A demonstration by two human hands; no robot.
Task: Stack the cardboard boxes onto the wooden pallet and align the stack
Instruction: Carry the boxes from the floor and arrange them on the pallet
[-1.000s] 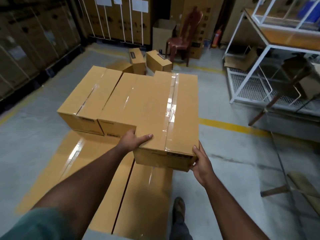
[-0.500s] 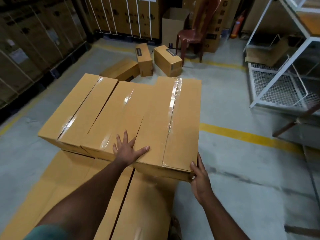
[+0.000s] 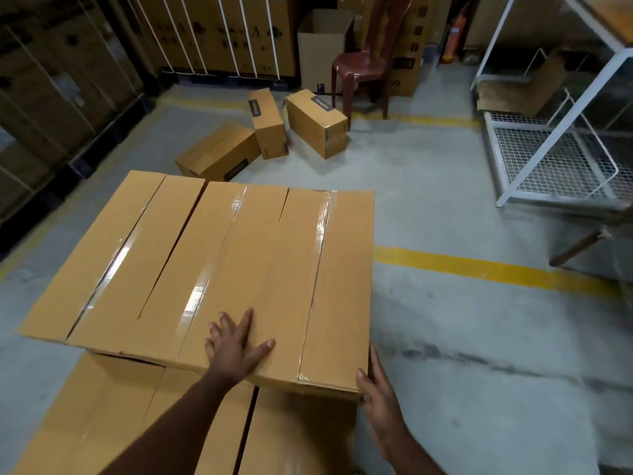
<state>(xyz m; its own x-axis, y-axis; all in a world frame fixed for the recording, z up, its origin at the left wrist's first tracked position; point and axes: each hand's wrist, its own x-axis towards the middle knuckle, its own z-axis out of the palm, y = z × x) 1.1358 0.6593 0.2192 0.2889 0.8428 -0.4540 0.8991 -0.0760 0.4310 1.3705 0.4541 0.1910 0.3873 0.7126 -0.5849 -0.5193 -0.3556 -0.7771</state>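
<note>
Right-hand box (image 3: 308, 286) now sits flush with its two neighbours on the upper tier, no longer overhanging toward the person. Left hand (image 3: 236, 347), fingers spread flat, presses its top. Right hand (image 3: 376, 389), fingers straight, against its near right corner. Three loose boxes (image 3: 267, 135) on floor beyond.

We see a grey concrete floor (image 3: 445, 207) carrying everything. Well beyond our fingertips (image 3: 236, 320), three loose cardboard boxes (image 3: 263, 135) lie on it beside a maroon plastic chair (image 3: 359, 68). A yellow painted line (image 3: 479, 269) runs right of our fingers, with a white wire rack (image 3: 548, 159) farther right.
</note>
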